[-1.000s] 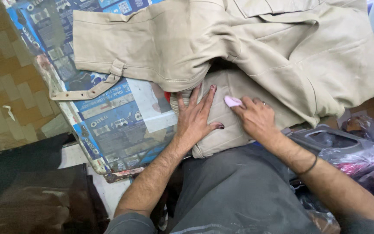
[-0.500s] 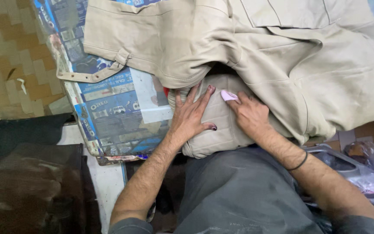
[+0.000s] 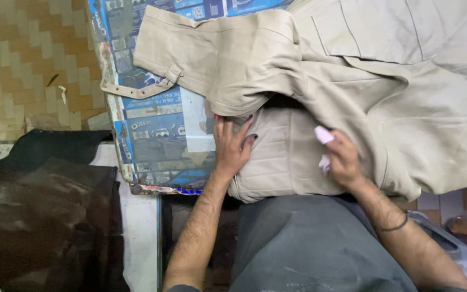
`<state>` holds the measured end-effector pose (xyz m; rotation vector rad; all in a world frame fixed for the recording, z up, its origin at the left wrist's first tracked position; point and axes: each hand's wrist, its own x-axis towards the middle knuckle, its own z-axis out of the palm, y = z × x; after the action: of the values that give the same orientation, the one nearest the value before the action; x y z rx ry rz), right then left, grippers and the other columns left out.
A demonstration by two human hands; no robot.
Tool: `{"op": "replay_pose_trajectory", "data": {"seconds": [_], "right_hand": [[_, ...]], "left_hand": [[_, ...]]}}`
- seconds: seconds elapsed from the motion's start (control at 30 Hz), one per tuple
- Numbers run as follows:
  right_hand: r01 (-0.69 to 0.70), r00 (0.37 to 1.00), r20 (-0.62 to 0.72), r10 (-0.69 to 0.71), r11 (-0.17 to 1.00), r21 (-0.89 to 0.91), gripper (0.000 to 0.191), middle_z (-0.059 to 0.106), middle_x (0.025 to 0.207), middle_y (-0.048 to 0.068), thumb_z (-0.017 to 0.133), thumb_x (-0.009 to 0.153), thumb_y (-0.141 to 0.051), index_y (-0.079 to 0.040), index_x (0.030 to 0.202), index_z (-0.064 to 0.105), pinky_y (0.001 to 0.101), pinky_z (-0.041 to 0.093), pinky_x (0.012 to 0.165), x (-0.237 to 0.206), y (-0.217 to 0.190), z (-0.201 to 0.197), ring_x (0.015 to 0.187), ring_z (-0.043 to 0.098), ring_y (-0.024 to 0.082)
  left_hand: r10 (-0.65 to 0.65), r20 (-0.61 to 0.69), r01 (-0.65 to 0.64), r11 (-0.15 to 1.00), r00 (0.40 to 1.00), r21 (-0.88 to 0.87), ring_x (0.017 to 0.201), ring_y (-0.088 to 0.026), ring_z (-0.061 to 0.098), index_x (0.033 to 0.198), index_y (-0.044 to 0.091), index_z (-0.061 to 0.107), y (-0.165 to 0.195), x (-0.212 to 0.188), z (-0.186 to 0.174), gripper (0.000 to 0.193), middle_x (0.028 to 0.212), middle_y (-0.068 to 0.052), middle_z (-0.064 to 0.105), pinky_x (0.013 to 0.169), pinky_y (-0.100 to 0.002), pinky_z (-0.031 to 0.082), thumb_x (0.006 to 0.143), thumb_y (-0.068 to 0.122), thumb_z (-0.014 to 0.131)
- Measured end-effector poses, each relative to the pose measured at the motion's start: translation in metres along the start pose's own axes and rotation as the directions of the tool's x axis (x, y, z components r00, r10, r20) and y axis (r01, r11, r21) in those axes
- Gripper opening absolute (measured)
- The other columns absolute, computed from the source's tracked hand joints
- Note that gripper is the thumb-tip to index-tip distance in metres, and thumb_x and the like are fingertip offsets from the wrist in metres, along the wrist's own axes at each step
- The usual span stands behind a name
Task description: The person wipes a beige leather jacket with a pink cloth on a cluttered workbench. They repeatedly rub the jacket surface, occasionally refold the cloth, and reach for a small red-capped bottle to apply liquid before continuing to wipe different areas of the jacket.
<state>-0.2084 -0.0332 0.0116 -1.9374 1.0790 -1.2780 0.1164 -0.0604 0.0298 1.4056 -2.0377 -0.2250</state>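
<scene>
A beige jacket (image 3: 352, 75) lies spread over a work board covered in blue printed paper (image 3: 152, 135). My left hand (image 3: 232, 145) presses flat, fingers apart, on the jacket's lower panel near its left edge. My right hand (image 3: 341, 159) rests further right on the same panel and grips a small pale pink piece (image 3: 323, 135), which sticks out above my fingers. A sleeve with a strap and buckle (image 3: 136, 89) stretches to the left across the board.
A dark brown leather piece (image 3: 44, 216) lies at the lower left on a white surface. Tan patterned floor (image 3: 22, 65) shows at the upper left. My grey-clothed lap (image 3: 309, 243) fills the bottom centre, with clear plastic wrap (image 3: 460, 238) at the lower right.
The view has shifted, so the jacket and board sit more to the right. My right hand has slid to the right along the panel with the pink piece, away from my left hand.
</scene>
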Motion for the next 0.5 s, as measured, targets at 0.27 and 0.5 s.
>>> {"op": "replay_pose_trajectory", "data": {"seconds": [0.27, 0.5], "right_hand": [[-0.244, 0.939, -0.046, 0.342, 0.753, 0.611, 0.041, 0.055, 0.087, 0.006, 0.046, 0.107, 0.001, 0.013, 0.146, 0.054, 0.0448, 0.061, 0.088, 0.036, 0.078, -0.029, 0.075, 0.051, 0.013], [-0.243, 0.964, 0.085, 0.252, 0.705, 0.666, 0.037, 0.052, 0.083, 0.006, 0.046, 0.109, -0.001, 0.013, 0.142, 0.055, 0.0483, 0.06, 0.089, 0.093, 0.098, -0.063, 0.069, 0.049, 0.012]], "left_hand": [[-0.15, -0.273, 0.228, 0.933, 0.95, 0.279, 0.138, -0.054, 0.038, 0.129, -0.003, 0.065, 0.002, 0.044, 0.047, 0.059, 0.143, -0.03, 0.05, 0.114, -0.073, 0.023, 0.084, 0.032, 0.078], [0.051, -0.208, -0.019, 0.988, 0.977, 0.153, 0.103, -0.04, 0.068, 0.106, 0.004, 0.076, -0.038, 0.153, 0.038, 0.029, 0.108, -0.018, 0.075, 0.087, -0.052, 0.053, 0.08, 0.014, 0.073]]}}
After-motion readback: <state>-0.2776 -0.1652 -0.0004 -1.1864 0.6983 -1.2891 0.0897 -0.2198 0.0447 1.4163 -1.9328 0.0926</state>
